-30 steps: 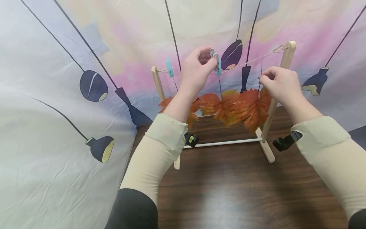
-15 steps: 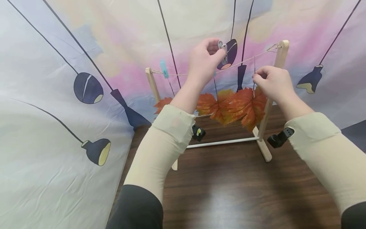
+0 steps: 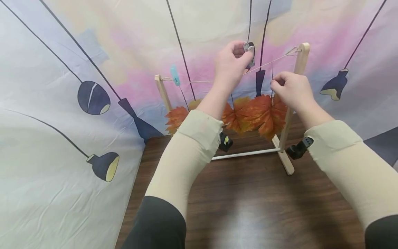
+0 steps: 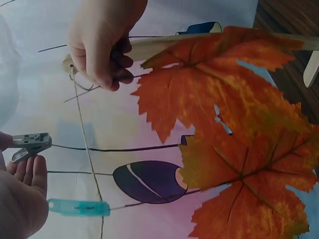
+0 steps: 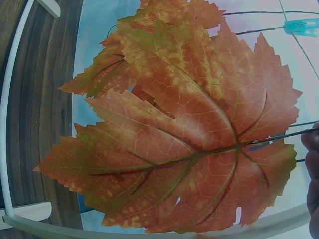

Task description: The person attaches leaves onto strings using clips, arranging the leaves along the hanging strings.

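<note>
My left hand [image 3: 231, 64] pinches a grey clothespin [image 3: 249, 53] between thumb and fingers, just above the cord [image 3: 194, 82] of a small wooden rack. In the left wrist view the grey clothespin [image 4: 31, 143] is apart from the cord. My right hand [image 3: 293, 88] pinches the dark stem of an orange maple leaf [image 5: 199, 149], near the rack's right post. The stem's tip sticks up past my fingers and overlaps the cord in the head view. Other leaves hang beside it; a teal clothespin [image 4: 79, 207] grips one stem on the cord.
Another teal clothespin [image 3: 174, 75] sits on the cord near the left post [image 3: 163, 91]. A white crossbar [image 3: 245, 154] joins the rack's feet on the dark wooden table [image 3: 248, 200]. Behind hangs a cloth backdrop [image 3: 130, 45] with painted lamps.
My left hand has moved right along the cord with the grey clothespin, away from the middle teal clothespin. My right hand keeps its pinch on the leaf stem. The head view has shifted slightly.
</note>
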A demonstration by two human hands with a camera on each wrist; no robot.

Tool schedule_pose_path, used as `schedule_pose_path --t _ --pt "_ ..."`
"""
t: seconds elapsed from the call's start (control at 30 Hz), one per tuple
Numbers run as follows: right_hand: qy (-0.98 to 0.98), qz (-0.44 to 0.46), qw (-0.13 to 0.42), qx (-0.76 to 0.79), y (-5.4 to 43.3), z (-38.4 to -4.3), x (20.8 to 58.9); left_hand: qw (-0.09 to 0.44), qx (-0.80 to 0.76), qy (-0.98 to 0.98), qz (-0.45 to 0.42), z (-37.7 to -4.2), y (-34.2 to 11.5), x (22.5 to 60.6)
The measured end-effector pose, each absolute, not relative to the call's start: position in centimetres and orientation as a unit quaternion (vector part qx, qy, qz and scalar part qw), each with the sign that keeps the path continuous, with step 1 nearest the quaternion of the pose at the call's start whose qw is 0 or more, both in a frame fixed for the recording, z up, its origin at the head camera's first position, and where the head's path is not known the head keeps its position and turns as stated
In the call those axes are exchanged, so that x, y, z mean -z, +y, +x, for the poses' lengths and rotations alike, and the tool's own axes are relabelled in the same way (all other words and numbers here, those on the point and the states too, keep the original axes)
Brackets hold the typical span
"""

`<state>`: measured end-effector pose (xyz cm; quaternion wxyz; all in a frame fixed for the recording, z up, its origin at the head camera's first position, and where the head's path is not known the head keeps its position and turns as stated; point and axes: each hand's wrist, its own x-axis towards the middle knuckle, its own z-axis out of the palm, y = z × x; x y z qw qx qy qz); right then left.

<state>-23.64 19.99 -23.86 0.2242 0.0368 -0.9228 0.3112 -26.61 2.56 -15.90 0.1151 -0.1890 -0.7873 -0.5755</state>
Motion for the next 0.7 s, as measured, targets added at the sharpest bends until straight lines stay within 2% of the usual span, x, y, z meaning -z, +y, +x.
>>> schedule_pose_path --t 0.27,0.7 --pt "-0.925 0.036 0.215 -0.311 19.7 -23.6 24.1 0.122 0.55 -0.804 -0.19 -26.6 3.6 15.7" --pt "-0.929 0.042 0.214 -0.301 19.4 -23.6 24.2 0.095 0.512 -0.829 -0.204 -27.8 5.1 15.8"
